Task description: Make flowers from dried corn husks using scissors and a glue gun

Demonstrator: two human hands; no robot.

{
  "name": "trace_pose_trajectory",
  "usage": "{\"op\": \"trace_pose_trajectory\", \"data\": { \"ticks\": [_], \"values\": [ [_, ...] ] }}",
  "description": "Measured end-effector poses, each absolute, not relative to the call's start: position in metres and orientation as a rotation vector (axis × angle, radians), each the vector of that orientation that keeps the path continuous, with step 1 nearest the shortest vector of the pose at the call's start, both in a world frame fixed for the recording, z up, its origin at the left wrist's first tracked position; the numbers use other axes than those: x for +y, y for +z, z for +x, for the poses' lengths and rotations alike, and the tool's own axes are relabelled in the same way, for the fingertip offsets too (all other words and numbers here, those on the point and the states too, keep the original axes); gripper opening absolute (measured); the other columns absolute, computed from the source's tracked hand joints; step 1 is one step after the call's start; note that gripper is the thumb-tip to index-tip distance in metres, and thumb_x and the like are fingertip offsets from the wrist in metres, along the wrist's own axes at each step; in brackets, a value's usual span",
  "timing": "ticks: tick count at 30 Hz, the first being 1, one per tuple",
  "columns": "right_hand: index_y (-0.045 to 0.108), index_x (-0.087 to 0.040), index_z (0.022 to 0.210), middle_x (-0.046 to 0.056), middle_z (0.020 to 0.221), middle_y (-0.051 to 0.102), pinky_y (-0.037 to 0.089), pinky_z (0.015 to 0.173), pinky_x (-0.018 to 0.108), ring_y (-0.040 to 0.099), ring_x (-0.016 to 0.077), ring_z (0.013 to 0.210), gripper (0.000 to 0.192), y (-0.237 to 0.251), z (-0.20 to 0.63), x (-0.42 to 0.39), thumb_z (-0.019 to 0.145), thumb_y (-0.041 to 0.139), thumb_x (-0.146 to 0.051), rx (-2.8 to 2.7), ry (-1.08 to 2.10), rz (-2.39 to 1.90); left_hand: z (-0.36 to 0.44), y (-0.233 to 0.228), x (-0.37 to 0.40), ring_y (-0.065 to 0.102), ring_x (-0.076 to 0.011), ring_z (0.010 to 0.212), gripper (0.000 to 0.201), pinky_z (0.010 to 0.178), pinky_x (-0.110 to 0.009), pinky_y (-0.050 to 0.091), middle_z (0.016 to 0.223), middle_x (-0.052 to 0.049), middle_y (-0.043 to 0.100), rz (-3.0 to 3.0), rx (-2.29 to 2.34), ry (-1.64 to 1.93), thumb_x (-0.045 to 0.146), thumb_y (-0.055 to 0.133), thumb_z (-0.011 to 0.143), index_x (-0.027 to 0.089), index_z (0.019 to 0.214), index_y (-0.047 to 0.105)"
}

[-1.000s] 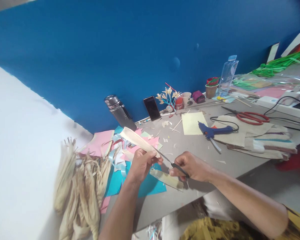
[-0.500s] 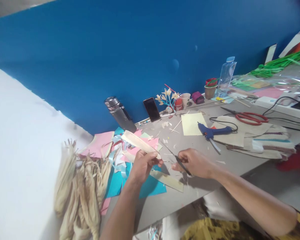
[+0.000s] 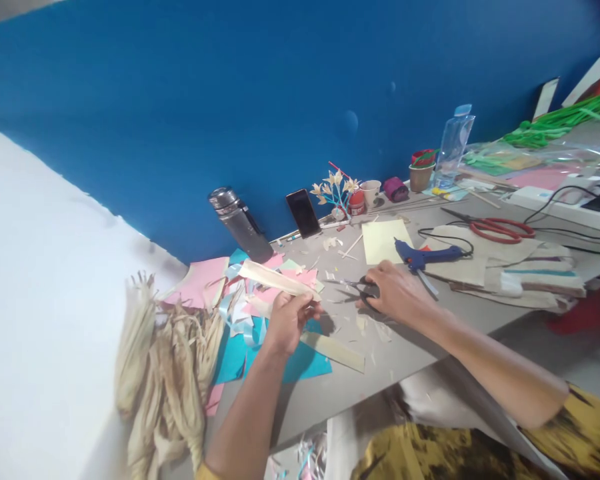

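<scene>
1. Two bare hands work at the middle of the frame, over a grey table [image 3: 430, 333] strewn with craft scraps.
2. Left hand [image 3: 287, 320], lower centre, is closed in a pinch on a pale husk strip [image 3: 275, 279]; the strip runs up and left from the fingers, raised over the coloured paper.
3. Right hand [image 3: 397, 293], just right of centre, is closed around the handles of small black scissors [image 3: 357, 288]; the blades point left toward the strip's end and stop short of it. Whether the blades rest on the table I cannot tell.
4. Below and between the hands, a second cut strip [image 3: 335, 350] lies flat, partly on a blue paper sheet [image 3: 300, 363].
5. Pink paper [image 3: 200, 283] and ribbon bits sit left of the held strip.
6. At lower left, a bundle of dried corn husks [image 3: 160, 380] lies against the white wall [image 3: 45, 320].
7. Just above the right hand lie a blue glue gun [image 3: 423, 255] and a yellow sheet [image 3: 384, 240], side by side.
8. Along the blue wall [image 3: 230, 100] at the table's far edge stand a steel flask [image 3: 240, 223], a propped phone [image 3: 304, 213], a small flower figure [image 3: 336, 192], cups and a clear bottle [image 3: 455, 143].
9. Red-handled scissors [image 3: 500, 229] lie at the right, well apart from both hands.
</scene>
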State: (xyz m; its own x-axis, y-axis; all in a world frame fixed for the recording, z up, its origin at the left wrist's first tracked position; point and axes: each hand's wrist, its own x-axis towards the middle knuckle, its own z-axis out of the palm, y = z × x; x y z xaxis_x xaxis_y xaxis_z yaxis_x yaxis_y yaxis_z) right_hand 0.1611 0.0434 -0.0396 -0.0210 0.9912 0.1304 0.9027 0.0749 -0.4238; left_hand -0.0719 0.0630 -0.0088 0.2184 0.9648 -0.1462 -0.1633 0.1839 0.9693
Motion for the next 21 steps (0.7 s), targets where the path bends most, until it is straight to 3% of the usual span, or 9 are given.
{"op": "trace_pose_trajectory", "data": {
  "ticks": [2, 7, 11, 15, 18, 21],
  "values": [
    [0.068, -0.018, 0.089, 0.012, 0.108, 0.064, 0.035, 0.061, 0.027, 0.065, 0.022, 0.079, 0.036, -0.043, 0.164, 0.05, 0.077, 0.075, -0.051, -2.05, 0.327, -1.926, -0.072, -0.008, 0.062, 0.06, -0.0129, 0.056, 0.015, 0.051, -0.024, 0.046, 0.064, -0.001, 0.062, 1.049, 0.981, 1.021, 0.023, 0.073, 0.061, 0.013, 0.069, 0.066],
    [0.06, -0.019, 0.071, 0.003, 0.069, 0.064, 0.028, 0.053, 0.026, 0.061, 0.0199, 0.068, 0.029, -0.045, 0.173, 0.069, 0.071, 0.079, -0.042, -2.114, 0.568, -1.919, -0.069, -0.011, 0.063, 0.058, -0.012, 0.055, 0.014, 0.051, -0.024, 0.045, 0.061, 0.0, 0.06, 1.075, 0.976, 1.025, 0.021, 0.073, 0.061, 0.013, 0.068, 0.064],
    [0.057, -0.021, 0.068, 0.0, 0.065, 0.063, 0.028, 0.05, 0.024, 0.057, 0.0165, 0.06, 0.036, -0.042, 0.179, 0.077, 0.061, 0.086, -0.041, -2.064, 0.777, -1.871, -0.067, -0.015, 0.063, 0.054, -0.0097, 0.052, 0.018, 0.051, -0.023, 0.043, 0.061, 0.004, 0.057, 1.059, 1.01, 1.053, 0.018, 0.07, 0.06, 0.014, 0.076, 0.062],
    [0.058, -0.021, 0.071, 0.003, 0.067, 0.065, 0.028, 0.05, 0.025, 0.059, 0.0186, 0.062, 0.035, -0.038, 0.174, 0.076, 0.063, 0.084, -0.042, -2.05, 0.65, -1.897, -0.066, -0.019, 0.064, 0.052, -0.0091, 0.051, 0.033, 0.051, -0.022, 0.042, 0.062, 0.005, 0.057, 1.028, 1.059, 1.046, 0.015, 0.065, 0.058, 0.015, 0.091, 0.061],
    [0.057, -0.02, 0.069, 0.004, 0.067, 0.066, 0.028, 0.049, 0.025, 0.061, 0.0187, 0.063, 0.028, -0.036, 0.17, 0.073, 0.066, 0.081, -0.035, -2.032, 0.612, -1.901, -0.066, -0.023, 0.066, 0.047, -0.0078, 0.048, 0.033, 0.048, -0.021, 0.037, 0.059, 0.006, 0.053, 1.019, 1.074, 1.046, 0.016, 0.059, 0.057, 0.015, 0.09, 0.061],
    [0.058, -0.02, 0.071, 0.002, 0.061, 0.065, 0.03, 0.048, 0.023, 0.06, 0.0167, 0.056, 0.021, -0.035, 0.176, 0.072, 0.068, 0.077, -0.028, -1.971, 0.852, -1.821, -0.067, -0.026, 0.069, 0.038, -0.0063, 0.043, 0.028, 0.044, -0.02, 0.028, 0.053, 0.007, 0.046, 1.04, 1.043, 1.043, 0.017, 0.056, 0.058, 0.015, 0.085, 0.06]
  ]
}}
